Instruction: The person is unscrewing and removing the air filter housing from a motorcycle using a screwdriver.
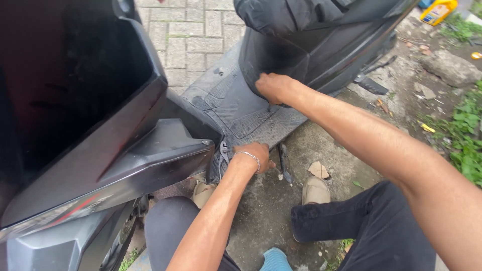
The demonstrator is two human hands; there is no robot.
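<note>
A black scooter stands in front of me, with its ribbed footboard (pixel 241 108) in the middle of the view. My right hand (pixel 275 88) presses with closed fingers against the black panel (pixel 281 57) under the seat, at the back of the footboard. My left hand (pixel 256 156), with a thin bracelet on the wrist, grips the near edge of the footboard. Pliers (pixel 223 150) lie right beside that hand. A dark screwdriver (pixel 284 163) rests on the ground just right of it.
The scooter's glossy front body (pixel 100 140) fills the left side. My knees and sandalled feet (pixel 315 189) are on the concrete below. A yellow bottle (pixel 438 11) stands at the top right, near stones and weeds (pixel 464 135). Paving bricks (pixel 196 35) lie beyond the footboard.
</note>
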